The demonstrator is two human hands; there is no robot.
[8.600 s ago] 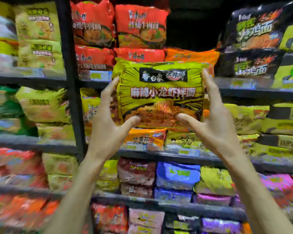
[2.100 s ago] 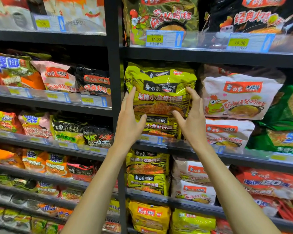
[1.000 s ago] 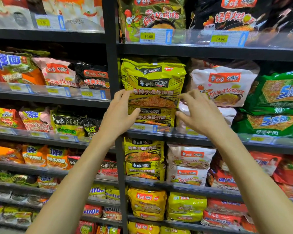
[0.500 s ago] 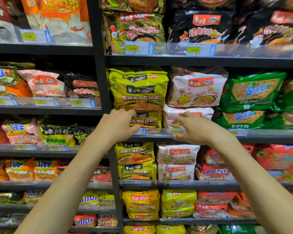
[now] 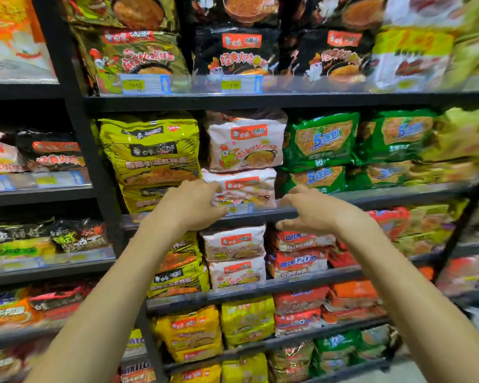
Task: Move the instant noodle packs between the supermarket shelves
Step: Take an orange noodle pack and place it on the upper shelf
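The yellow noodle pack (image 5: 152, 153) stands upright at the left end of the shelf (image 5: 385, 199), close against the dark upright post. It rests on top of a second yellow pack (image 5: 138, 199) of the same kind. Two white packs (image 5: 245, 146) are stacked just beside it on the right, and green packs (image 5: 322, 139) come after those.

Both hands are in front of the shelf's front edge, lower than the yellow noodle pack and apart from it. The left hand (image 5: 190, 207) has its fingers (image 5: 202, 189) loosely curled and grasps nothing. They overlap the lower white pack in the view, but the blur hides whether they touch it. The right hand (image 5: 315, 214) is near it, further right. Its fingers (image 5: 291, 200) are relaxed, spread a little, and also empty.

Judged from how things lie, placing this pack looks finished: it sits squarely on the stack, face forward, and neither hand supports it. What is left of the task cannot be read from the shelves alone. With both hands free, the person looks ready for another pack. Which pack that would be, and which shelf it would go to, the view does not show.
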